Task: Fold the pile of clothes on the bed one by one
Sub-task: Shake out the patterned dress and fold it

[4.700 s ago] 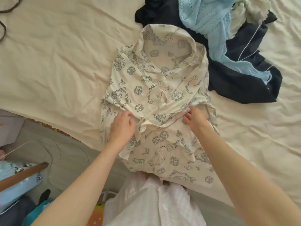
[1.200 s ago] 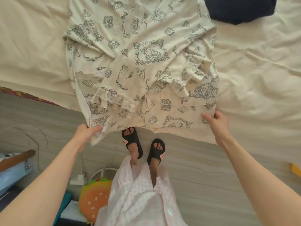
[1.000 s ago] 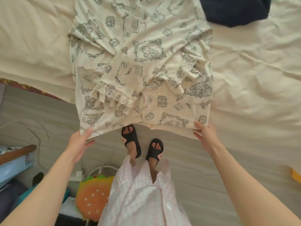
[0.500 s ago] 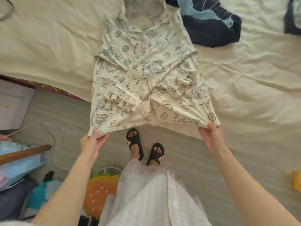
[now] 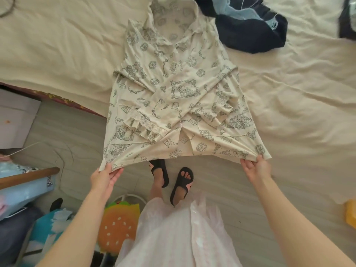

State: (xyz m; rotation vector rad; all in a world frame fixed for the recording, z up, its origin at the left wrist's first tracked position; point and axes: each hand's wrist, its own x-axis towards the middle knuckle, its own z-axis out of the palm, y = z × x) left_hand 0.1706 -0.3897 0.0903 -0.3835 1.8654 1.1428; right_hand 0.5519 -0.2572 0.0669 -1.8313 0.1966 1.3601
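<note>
A cream printed dress point(image 5: 179, 93) with a collar lies lengthwise on the bed point(image 5: 57, 54), both sleeves folded in over its front. Its hem is lifted off the bed's edge and stretched taut over the floor. My left hand point(image 5: 105, 177) pinches the hem's left corner. My right hand point(image 5: 255, 167) pinches the right corner. A dark navy garment point(image 5: 256, 37) with a light blue knit point(image 5: 237, 10) on it lies at the far right of the dress, by the collar.
I stand on a wooden floor point(image 5: 221, 180) in black sandals point(image 5: 182, 183) close to the bed's edge. A burger-shaped cushion point(image 5: 117, 226) and bags sit at lower left. Another dark item point(image 5: 347, 20) lies at the far right edge of the bed.
Both hands have raised the hem and spread its corners outward and toward me, pulling the skirt taut. More of the collar and the pile has come into view.
</note>
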